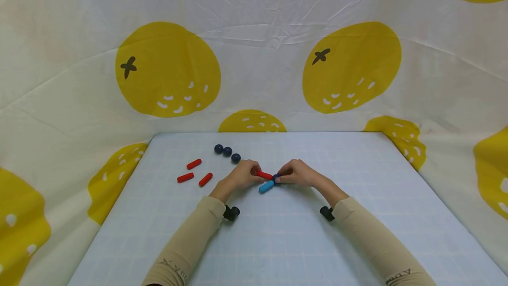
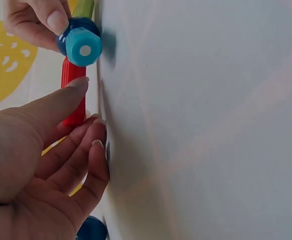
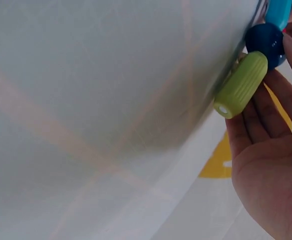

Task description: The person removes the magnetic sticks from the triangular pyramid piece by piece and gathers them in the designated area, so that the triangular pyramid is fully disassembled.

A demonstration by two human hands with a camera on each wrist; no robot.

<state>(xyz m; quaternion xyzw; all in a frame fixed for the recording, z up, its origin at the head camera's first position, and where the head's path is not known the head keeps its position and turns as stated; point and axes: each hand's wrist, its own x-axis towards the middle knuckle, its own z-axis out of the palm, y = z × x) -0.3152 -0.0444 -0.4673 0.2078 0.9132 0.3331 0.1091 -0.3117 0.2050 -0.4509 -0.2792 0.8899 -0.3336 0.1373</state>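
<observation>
Near the middle of the table in the head view, my left hand (image 1: 242, 174) pinches a red rod (image 1: 264, 175) between thumb and fingers. The rod's far end meets a dark blue ball (image 3: 263, 44), which my right hand (image 1: 299, 174) grips with its fingertips. From the same ball a light blue rod (image 1: 266, 186) sticks out toward my body. A ridged green rod (image 3: 241, 85) joins the ball too, beside my right palm in the right wrist view; the right hand hides it in the head view.
Left of my hands, several loose pieces lie on the pale checked table (image 1: 278, 242): red rods (image 1: 205, 180) and, farther back, dark blue balls (image 1: 227, 151). A white cloth (image 1: 262, 69) printed with yellow fruit hangs behind the table's back edge.
</observation>
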